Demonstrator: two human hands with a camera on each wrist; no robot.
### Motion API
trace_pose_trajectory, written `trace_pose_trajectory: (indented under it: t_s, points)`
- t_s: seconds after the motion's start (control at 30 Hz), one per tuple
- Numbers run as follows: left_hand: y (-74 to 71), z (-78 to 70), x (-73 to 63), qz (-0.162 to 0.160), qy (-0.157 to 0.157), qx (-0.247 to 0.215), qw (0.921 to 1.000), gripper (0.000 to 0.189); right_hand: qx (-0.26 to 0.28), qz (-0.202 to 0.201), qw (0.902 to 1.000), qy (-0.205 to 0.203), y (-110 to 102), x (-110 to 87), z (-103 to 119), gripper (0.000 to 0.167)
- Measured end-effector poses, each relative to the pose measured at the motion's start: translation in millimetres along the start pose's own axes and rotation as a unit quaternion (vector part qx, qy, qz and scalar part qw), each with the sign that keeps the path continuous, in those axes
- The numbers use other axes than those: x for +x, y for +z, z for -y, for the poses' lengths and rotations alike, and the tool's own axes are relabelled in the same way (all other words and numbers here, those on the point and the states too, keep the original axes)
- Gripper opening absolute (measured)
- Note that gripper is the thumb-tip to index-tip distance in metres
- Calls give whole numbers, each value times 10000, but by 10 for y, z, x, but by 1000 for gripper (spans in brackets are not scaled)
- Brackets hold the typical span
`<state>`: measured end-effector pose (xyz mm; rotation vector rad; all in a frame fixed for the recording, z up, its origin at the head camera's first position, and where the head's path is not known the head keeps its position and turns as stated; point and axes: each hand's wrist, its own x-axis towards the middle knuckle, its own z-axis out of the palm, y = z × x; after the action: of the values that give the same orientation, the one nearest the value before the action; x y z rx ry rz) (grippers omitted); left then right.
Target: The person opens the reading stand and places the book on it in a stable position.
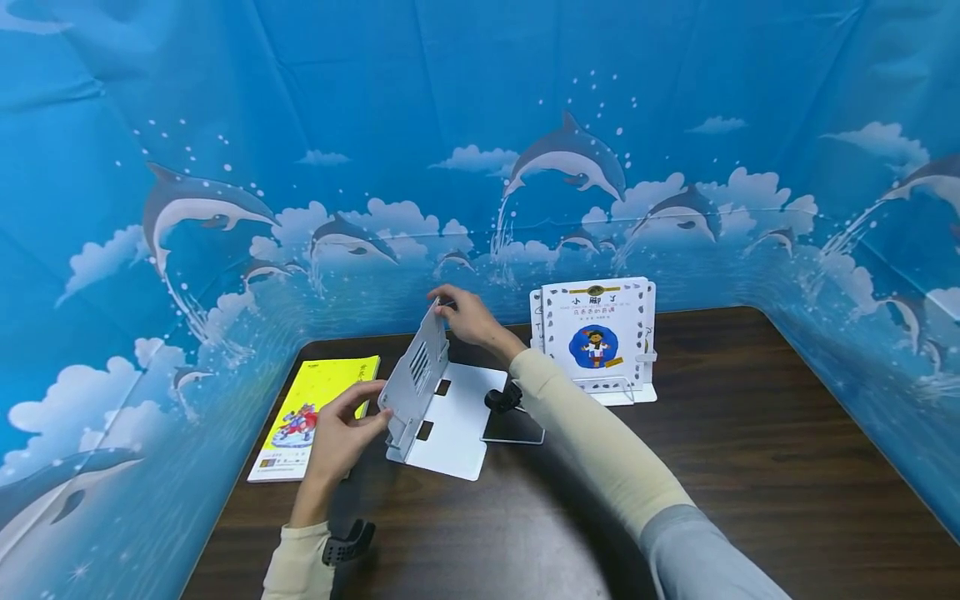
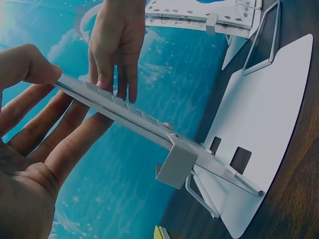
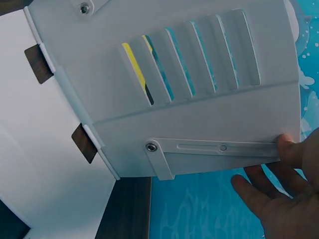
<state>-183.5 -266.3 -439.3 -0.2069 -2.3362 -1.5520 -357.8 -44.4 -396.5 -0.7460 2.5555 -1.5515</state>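
While both hands grip a folding white stand (image 1: 453, 421) on the dark counter (image 1: 712, 492), the head view shows its slotted panel (image 1: 411, 392) tilted up from the base. The left hand (image 1: 345, 437) pinches the panel's near edge between thumb and fingers; the right hand (image 1: 472, 318) holds the far upper corner. A dark flat rectangle (image 1: 517, 429) lies beside or partly under the base, which cannot be told; if underneath, it could make the stand rock. The right sleeve (image 1: 600, 442) passes near a white book (image 1: 596, 333) propped on a second stand (image 1: 643, 393), which a stray elbow might knock.

Seen from the left wrist, the thumb presses the panel's edge while the fingers reach behind, a light hold that could slip. A wire holder (image 2: 203, 196) juts out near the base and might snag.

Seen from the right wrist, the thumb sits at the tip of a flat arm (image 3: 219, 148), the other visible fingers loosely spread beyond the edge. The arm lies along the panel and seems to brace nothing, so a loose hinge (image 3: 91, 137) could let the panel drop if released, pinching any finger caught there.
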Motion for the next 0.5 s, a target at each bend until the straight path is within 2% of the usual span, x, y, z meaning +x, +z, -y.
trace_pose_trajectory:
  t_s: [0.27, 0.5]
  points:
    - [-41, 40, 70, -97, -211, 125, 9997, 34, -134, -524, 9985, 101, -80, -31, -50, 24]
    - [-68, 119, 173, -445, -326, 98, 9984, 31, -523, -782, 9956, 11, -173, -109, -143, 23]
